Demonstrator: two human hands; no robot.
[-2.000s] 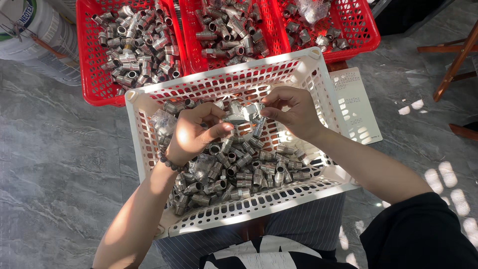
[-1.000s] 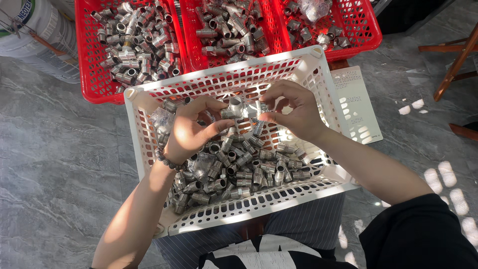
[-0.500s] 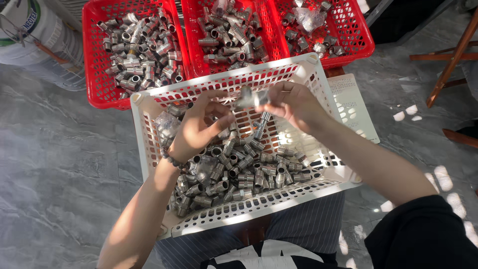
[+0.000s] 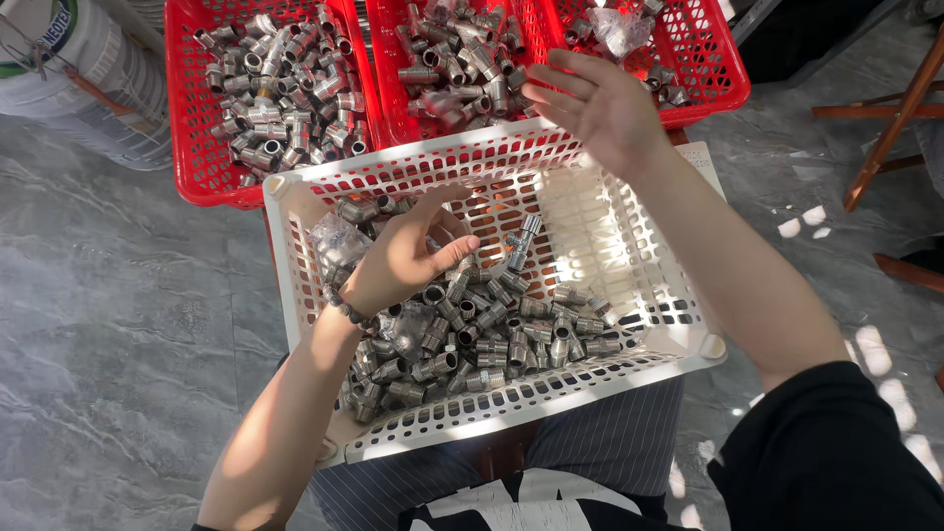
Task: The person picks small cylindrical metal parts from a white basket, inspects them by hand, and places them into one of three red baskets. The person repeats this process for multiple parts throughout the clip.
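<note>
Since a second ago the right hand (image 4: 602, 106) has lifted away from the white basket (image 4: 629, 226) and now hangs over the middle red basket (image 4: 393, 93), fingers spread, holding nothing. Meanwhile the left hand (image 4: 405, 258) has stayed low in the white basket, curled over the heap of grey metal pipe fittings (image 4: 472, 324); whether it pinches one cannot be told. A beaded bracelet (image 4: 344, 307) rings that wrist. One T-shaped fitting (image 4: 521, 239) stands apart near the basket's far wall, and the heap fills the left and near part, leaving the right side bare. Beyond its far edge sit three red baskets, the left red basket (image 4: 202, 147) and the right red basket (image 4: 718, 74) also loaded with fittings. Everything rests over a grey marbled floor (image 4: 118, 315), sunlit at right, with a wooden chair (image 4: 885, 128) at the right edge and a white sack (image 4: 79, 69) at the far-left corner.
</note>
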